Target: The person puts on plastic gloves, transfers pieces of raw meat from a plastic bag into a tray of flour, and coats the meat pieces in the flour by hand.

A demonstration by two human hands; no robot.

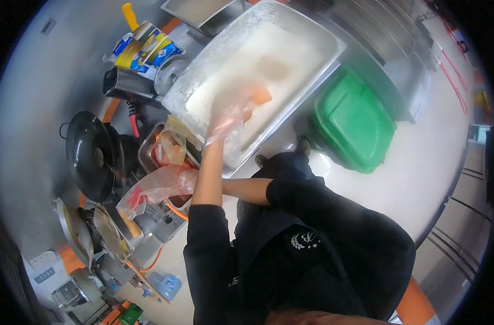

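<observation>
My left hand [230, 111], in a clear plastic glove, is inside a large metal tray [333, 46] of white powder that looks like flour. An orange piece of food [260, 96] lies against its fingers, which are smeared by motion and haze. Crossing beneath the left arm, my right arm reaches leftward. My right hand [165, 187], also in a loose clear plastic glove, is over the near side of a small metal pan [144, 154]. Its fingers are obscured by wrinkled plastic with a reddish tint. Orange-red food [165, 151] and clear plastic are in that pan.
A green lid [358, 122] covers a bin right of the tray. On the left are a black wok lid [90, 157], pans [73, 233] and a red-handled tool [133, 122]. Blue-and-yellow packages [149, 51] stand behind. A water bottle [168, 286] lies low left.
</observation>
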